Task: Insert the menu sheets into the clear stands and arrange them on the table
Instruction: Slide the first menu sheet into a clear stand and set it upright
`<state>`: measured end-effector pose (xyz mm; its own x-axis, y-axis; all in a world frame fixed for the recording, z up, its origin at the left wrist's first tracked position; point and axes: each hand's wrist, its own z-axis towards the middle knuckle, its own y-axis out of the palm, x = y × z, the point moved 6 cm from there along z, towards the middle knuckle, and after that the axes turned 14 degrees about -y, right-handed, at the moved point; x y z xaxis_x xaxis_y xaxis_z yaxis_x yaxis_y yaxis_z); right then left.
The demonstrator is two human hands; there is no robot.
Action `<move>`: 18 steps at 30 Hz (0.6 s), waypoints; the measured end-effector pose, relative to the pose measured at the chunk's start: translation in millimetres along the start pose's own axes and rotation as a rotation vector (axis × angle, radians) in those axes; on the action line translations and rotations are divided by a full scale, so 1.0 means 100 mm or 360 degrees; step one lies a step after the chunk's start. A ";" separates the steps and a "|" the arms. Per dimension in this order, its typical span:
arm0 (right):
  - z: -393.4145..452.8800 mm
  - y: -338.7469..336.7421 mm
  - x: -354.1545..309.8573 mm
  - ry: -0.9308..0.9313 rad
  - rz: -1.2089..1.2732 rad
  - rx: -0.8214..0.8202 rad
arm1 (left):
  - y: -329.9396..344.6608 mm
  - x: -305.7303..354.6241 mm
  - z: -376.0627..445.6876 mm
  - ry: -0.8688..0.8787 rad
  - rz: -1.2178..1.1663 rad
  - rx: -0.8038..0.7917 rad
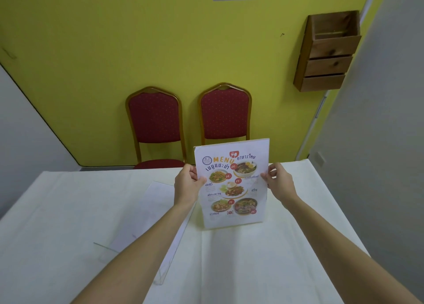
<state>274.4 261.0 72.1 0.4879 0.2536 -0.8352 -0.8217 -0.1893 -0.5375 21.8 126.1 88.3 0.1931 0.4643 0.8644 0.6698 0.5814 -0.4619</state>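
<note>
Two red chairs (pixel 190 120) wait behind the white tabletop (pixel 68 211). The left hand (pixel 187 186) and right hand (pixel 278 184), fingers pinched closed, steady the menu sheet (pixel 231 184) upright, seemingly already seated in its stand; an empty clear stand (pixel 146 230) lies just left.

One head-worn wide-angle view looks forward and down from above the near edge of the white-clothed table (pixel 68 211), close enough that both forearms reach in from the bottom corners. It faces the yellow wall (pixel 114 51) beyond the table's far edge, where two red chairs (pixel 156 120) stand; straight edges bow toward the frame's sides
</note>
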 end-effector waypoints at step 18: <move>-0.10 0.02 0.16 0.0007 0.0023 -0.0086 | 0.05 -0.08 -0.05 0.0095 0.0104 0.0048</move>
<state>283.6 255.1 56.6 0.4778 0.2461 -0.8433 -0.8116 -0.2436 -0.5310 27.0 121.7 80.4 0.2785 0.4616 0.8422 0.6329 0.5714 -0.5225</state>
